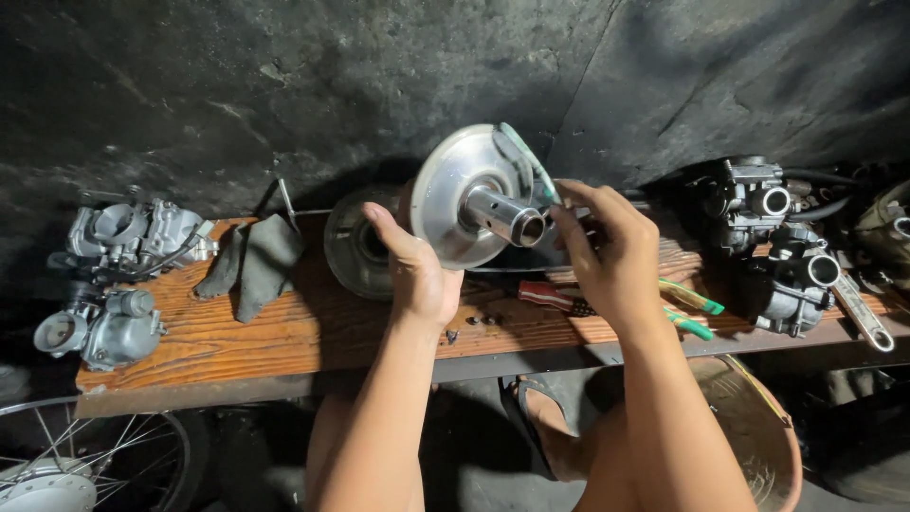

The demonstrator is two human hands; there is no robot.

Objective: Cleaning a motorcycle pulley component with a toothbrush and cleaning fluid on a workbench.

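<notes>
My left hand holds a silver metal pulley disc with a cylindrical hub sticking out toward me, raised above a wooden board. My right hand is at the disc's right side, its fingers pinching a thin teal-handled tool against the disc's rim. A second round metal part lies on the board just behind and left of the disc.
Two carburetors lie at the board's left end and more carburetors at its right. A grey rag, pliers with red and green grips and small screws lie on the board. A spoked wheel is bottom left, a basin bottom right.
</notes>
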